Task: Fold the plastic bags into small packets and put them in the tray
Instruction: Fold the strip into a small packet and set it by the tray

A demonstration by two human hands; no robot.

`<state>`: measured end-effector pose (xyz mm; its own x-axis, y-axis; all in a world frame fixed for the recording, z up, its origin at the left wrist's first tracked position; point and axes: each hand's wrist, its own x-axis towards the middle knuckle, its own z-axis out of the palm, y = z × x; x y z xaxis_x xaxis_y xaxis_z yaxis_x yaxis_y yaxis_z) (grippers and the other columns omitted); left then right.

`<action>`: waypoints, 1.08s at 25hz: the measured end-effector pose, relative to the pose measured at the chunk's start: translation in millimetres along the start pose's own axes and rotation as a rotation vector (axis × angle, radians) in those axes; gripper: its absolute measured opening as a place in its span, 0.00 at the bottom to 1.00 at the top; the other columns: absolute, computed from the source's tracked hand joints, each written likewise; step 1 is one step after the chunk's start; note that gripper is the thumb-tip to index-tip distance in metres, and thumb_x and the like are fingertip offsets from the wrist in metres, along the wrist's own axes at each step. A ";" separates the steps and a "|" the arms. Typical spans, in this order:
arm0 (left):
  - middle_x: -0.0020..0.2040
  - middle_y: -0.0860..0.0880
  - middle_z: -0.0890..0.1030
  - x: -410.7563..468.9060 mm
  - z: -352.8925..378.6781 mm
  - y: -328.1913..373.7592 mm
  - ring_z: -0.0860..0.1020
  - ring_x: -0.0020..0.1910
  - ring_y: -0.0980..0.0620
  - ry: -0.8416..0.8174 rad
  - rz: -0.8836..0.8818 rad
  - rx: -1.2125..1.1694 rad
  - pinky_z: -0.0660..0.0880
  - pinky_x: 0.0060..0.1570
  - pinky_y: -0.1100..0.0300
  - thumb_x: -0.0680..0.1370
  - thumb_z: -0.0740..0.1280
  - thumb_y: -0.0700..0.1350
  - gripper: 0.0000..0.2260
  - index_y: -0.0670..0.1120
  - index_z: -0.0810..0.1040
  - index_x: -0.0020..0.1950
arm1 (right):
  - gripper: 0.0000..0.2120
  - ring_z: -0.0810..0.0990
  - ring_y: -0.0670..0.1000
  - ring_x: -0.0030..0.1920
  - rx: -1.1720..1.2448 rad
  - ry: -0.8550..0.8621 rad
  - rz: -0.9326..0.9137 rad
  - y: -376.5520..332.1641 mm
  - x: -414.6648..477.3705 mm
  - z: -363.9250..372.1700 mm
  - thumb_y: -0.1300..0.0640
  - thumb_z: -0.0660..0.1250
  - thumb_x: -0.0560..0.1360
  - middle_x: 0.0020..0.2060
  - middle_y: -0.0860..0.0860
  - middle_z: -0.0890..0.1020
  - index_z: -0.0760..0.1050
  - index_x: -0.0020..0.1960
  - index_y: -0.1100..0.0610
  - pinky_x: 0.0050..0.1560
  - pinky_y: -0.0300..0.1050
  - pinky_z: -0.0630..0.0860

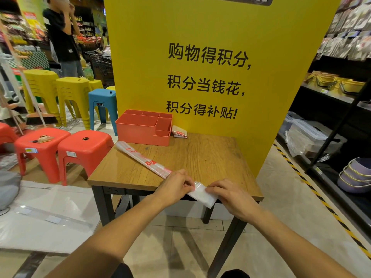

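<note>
A clear plastic bag (140, 156) with red print lies as a long narrow strip running diagonally across the wooden table (210, 155), its near end hanging over the front edge. My left hand (174, 184) pinches the strip near that end. My right hand (230, 194) pinches the folded end of the same bag just right of the left hand. An orange tray (138, 133) with several compartments stands at the table's back left. A small folded bag packet (179, 131) lies on the table right beside the tray.
A tall yellow sign board (210, 27) stands behind the table. Red stools (84, 145) and yellow and blue stools stand to the left. A person stands at the far left. Shelves with bowls and boxes (341, 137) line the right side.
</note>
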<state>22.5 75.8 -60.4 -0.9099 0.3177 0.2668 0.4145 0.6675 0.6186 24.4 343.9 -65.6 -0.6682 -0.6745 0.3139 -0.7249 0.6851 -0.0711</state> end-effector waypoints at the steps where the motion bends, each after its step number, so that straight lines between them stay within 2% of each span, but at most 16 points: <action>1: 0.48 0.58 0.75 -3.8 -0.4 -0.3 0.76 0.46 0.59 -0.006 0.059 0.067 0.77 0.52 0.59 0.80 0.73 0.45 0.04 0.49 0.86 0.54 | 0.17 0.75 0.47 0.60 -0.001 0.022 -0.001 -2.2 -0.2 2.2 0.56 0.65 0.81 0.62 0.44 0.78 0.76 0.68 0.46 0.55 0.45 0.76; 3: 0.51 0.56 0.74 -15.8 -1.9 -3.3 0.73 0.51 0.57 -0.003 0.204 0.261 0.74 0.55 0.59 0.81 0.68 0.45 0.10 0.48 0.83 0.60 | 0.14 0.75 0.47 0.57 0.035 0.052 -0.011 -9.8 3.6 3.7 0.50 0.64 0.81 0.59 0.44 0.77 0.78 0.66 0.46 0.50 0.48 0.77; 5: 0.55 0.53 0.75 -31.6 -5.3 -12.5 0.72 0.56 0.54 0.012 0.299 0.396 0.73 0.56 0.59 0.78 0.69 0.46 0.14 0.47 0.80 0.63 | 0.13 0.75 0.46 0.56 0.088 0.088 -0.050 -18.7 8.8 4.7 0.49 0.64 0.80 0.58 0.44 0.77 0.79 0.64 0.46 0.49 0.47 0.77; 8: 0.53 0.53 0.77 -52.1 -10.1 -29.1 0.75 0.52 0.52 0.095 0.338 0.498 0.74 0.49 0.59 0.74 0.76 0.50 0.14 0.49 0.79 0.57 | 0.13 0.75 0.45 0.59 0.195 0.095 -0.063 -37.8 17.0 6.2 0.49 0.64 0.82 0.60 0.43 0.77 0.79 0.64 0.48 0.53 0.45 0.77; 10: 0.49 0.53 0.79 -60.9 -13.5 -37.9 0.77 0.47 0.51 0.172 0.360 0.500 0.73 0.44 0.59 0.76 0.75 0.51 0.10 0.50 0.80 0.53 | 0.14 0.75 0.45 0.60 0.260 0.092 -0.032 -47.1 22.3 11.0 0.53 0.66 0.83 0.62 0.41 0.78 0.78 0.67 0.47 0.55 0.45 0.76; 13: 0.49 0.55 0.82 -70.2 -19.8 -46.0 0.79 0.47 0.53 0.273 0.335 0.393 0.77 0.42 0.57 0.81 0.70 0.52 0.07 0.50 0.84 0.52 | 0.24 0.74 0.43 0.66 0.361 0.062 0.020 -53.6 27.6 18.0 0.65 0.68 0.80 0.67 0.39 0.77 0.75 0.72 0.46 0.64 0.46 0.75; 16: 0.52 0.55 0.84 -78.2 -26.6 -47.6 0.81 0.50 0.55 0.317 0.293 0.236 0.80 0.47 0.56 0.81 0.70 0.50 0.09 0.48 0.87 0.54 | 0.23 0.73 0.41 0.69 0.495 0.058 0.089 -62.9 37.7 18.4 0.53 0.74 0.77 0.67 0.37 0.78 0.76 0.72 0.46 0.70 0.49 0.71; 18: 0.53 0.55 0.85 -84.2 -29.7 -47.8 0.81 0.52 0.57 0.323 0.263 0.164 0.79 0.51 0.56 0.82 0.69 0.49 0.09 0.47 0.87 0.55 | 0.20 0.76 0.44 0.66 0.599 0.082 0.132 -71.2 47.8 17.8 0.50 0.75 0.77 0.63 0.38 0.81 0.79 0.68 0.46 0.68 0.52 0.72; 21: 0.54 0.56 0.85 -91.7 -33.9 -49.4 0.81 0.54 0.59 0.314 0.195 0.035 0.79 0.54 0.55 0.81 0.71 0.43 0.07 0.47 0.87 0.56 | 0.14 0.77 0.46 0.65 0.654 0.141 0.122 -79.8 58.6 18.2 0.52 0.73 0.79 0.60 0.39 0.82 0.82 0.64 0.47 0.65 0.54 0.74; 25: 0.53 0.56 0.86 -99.1 -41.8 -44.9 0.83 0.54 0.59 0.319 0.190 -0.093 0.80 0.54 0.59 0.78 0.74 0.37 0.07 0.45 0.88 0.55 | 0.16 0.77 0.48 0.65 0.660 0.109 0.066 -88.9 62.6 14.3 0.48 0.74 0.78 0.62 0.40 0.81 0.82 0.65 0.48 0.62 0.51 0.77; 27: 0.53 0.56 0.86 -102.8 -41.6 -38.1 0.82 0.55 0.60 0.352 0.189 -0.114 0.79 0.54 0.63 0.78 0.74 0.37 0.08 0.45 0.88 0.55 | 0.12 0.80 0.50 0.58 0.657 0.123 0.047 -94.8 61.6 14.0 0.49 0.73 0.78 0.57 0.42 0.82 0.84 0.59 0.52 0.54 0.54 0.79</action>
<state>99.4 -10.3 -80.7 -0.7772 0.1648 0.6073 0.5879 0.5343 0.6074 49.5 233.5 -52.8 -0.7057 -0.5852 0.3995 -0.6729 0.3769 -0.6365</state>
